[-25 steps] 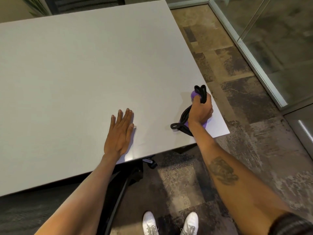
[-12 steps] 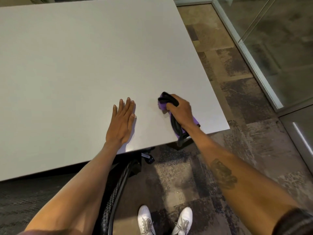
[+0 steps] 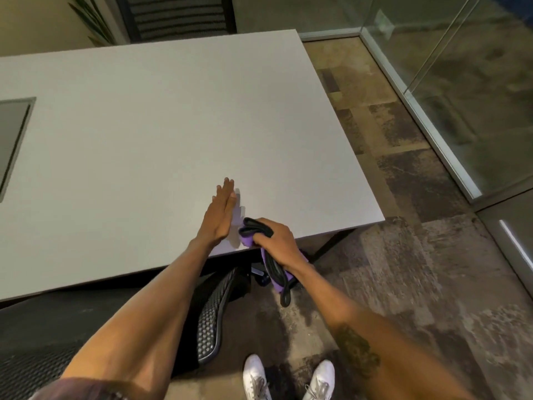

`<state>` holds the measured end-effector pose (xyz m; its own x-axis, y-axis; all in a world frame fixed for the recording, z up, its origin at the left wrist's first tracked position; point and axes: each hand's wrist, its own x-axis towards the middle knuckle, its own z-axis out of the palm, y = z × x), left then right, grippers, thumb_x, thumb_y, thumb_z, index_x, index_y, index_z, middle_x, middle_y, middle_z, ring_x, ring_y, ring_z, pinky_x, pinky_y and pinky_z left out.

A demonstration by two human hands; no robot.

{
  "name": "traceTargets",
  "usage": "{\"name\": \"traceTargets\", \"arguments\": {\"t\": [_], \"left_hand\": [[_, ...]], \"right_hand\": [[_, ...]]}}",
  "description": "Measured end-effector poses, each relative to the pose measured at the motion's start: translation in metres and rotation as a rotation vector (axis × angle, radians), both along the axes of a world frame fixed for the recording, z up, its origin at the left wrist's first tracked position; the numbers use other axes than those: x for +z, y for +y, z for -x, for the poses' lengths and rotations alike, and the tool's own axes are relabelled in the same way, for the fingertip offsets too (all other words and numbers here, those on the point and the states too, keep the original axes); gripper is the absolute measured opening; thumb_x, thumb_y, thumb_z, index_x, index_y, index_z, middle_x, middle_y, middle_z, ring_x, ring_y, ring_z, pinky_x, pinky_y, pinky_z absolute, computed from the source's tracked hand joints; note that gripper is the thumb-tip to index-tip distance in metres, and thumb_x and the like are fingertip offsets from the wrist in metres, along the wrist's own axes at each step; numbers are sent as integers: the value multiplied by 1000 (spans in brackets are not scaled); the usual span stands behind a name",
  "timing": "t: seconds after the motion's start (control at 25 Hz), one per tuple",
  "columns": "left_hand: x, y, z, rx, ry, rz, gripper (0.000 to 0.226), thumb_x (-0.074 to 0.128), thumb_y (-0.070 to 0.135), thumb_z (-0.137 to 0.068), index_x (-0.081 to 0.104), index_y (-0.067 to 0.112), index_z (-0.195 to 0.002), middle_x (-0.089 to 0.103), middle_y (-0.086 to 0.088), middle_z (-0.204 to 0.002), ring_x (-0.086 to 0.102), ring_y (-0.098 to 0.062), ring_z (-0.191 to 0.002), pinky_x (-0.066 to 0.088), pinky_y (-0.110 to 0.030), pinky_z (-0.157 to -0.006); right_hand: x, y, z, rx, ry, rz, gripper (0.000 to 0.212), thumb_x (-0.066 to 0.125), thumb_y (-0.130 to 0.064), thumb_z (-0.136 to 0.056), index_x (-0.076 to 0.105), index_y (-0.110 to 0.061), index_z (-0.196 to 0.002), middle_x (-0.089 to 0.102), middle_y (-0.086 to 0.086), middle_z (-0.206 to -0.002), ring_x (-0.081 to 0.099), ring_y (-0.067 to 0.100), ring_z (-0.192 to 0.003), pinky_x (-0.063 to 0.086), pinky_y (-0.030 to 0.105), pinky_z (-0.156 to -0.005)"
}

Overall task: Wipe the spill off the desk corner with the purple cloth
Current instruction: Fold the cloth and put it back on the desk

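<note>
My right hand grips the purple cloth, which has a black trim, at the desk's near edge. Part of the cloth rests on the top and the rest hangs down past the edge over the floor. The white desk fills the upper left, and its near right corner lies to the right of my right hand. My left hand is tilted on its edge with fingers straight and together, just left of the cloth. No spill shows on the surface.
A black mesh chair sits under the desk's near edge. Another dark chair stands behind the far side. A glass partition runs along the right. A dark inset panel is at the desk's left. My white shoes are on the carpet.
My right hand dragged the cloth from the right corner leftward and back to the near edge. My left hand turned from flat on the desk up onto its edge. The view tilted up.
</note>
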<state>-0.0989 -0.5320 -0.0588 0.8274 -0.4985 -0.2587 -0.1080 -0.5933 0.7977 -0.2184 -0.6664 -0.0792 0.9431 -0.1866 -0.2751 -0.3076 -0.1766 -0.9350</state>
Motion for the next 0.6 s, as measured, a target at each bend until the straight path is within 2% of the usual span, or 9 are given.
{"name": "traceTargets", "arguments": {"t": [0.08, 0.2, 0.32, 0.4, 0.48, 0.52, 0.6], "left_hand": [[19, 4, 0, -34, -3, -39, 55, 23, 37, -111, 19, 18, -162, 10, 2, -171, 2, -17, -159, 3, -37, -129], [50, 8, 0, -57, -55, -30, 54, 25, 37, -111, 28, 16, -160, 19, 0, -169, 7, -19, -159, 7, -40, -128], [82, 9, -2, -58, -137, 36, 52, 30, 37, -110, 39, 13, -156, 35, -3, -164, 25, -20, -155, 20, -38, -126], [102, 5, -1, -30, -194, 55, 49, 33, 36, -110, 48, 11, -149, 48, -5, -155, 43, -21, -145, 31, -33, -120], [119, -2, 2, 22, -240, 70, 40, 38, 33, -109, 59, 12, -135, 59, -5, -140, 56, -23, -126, 42, -34, -107], [128, -7, 5, 55, -252, 86, 33, 41, 32, -108, 62, 14, -126, 62, -3, -130, 59, -22, -115, 45, -34, -100], [144, -15, 13, 118, -262, 112, 20, 46, 31, -104, 61, 20, -111, 62, 3, -116, 59, -17, -99, 47, -33, -88]], "right_hand": [[10, 4, 8, -63, 25, -107, 16, 67, -28, -72, 73, -35, -85, 75, -11, -86, 69, 2, -82, 51, 15, -77], [30, -1, 19, -298, 82, -264, 21, 65, -19, -70, 72, -28, -88, 72, -4, -82, 67, 10, -73, 53, 15, -64], [54, -15, 19, -430, 136, -481, 12, 59, -5, -84, 67, -7, -92, 68, 6, -77, 65, 18, -71, 53, 16, -58], [73, -24, 15, -444, 194, -554, 12, 59, -16, -90, 67, -7, -94, 66, 10, -78, 65, 22, -71, 56, 22, -62], [91, -28, 6, -443, 222, -609, 23, 62, -29, -90, 67, -11, -102, 67, 14, -86, 64, 29, -81, 56, 38, -79], [100, -29, 1, -444, 205, -622, 28, 63, -33, -90, 67, -11, -107, 68, 16, -91, 63, 31, -85, 55, 43, -85], [122, -29, -10, -459, 134, -640, 33, 63, -32, -91, 65, -11, -117, 68, 15, -95, 64, 29, -85, 55, 43, -83]]}}
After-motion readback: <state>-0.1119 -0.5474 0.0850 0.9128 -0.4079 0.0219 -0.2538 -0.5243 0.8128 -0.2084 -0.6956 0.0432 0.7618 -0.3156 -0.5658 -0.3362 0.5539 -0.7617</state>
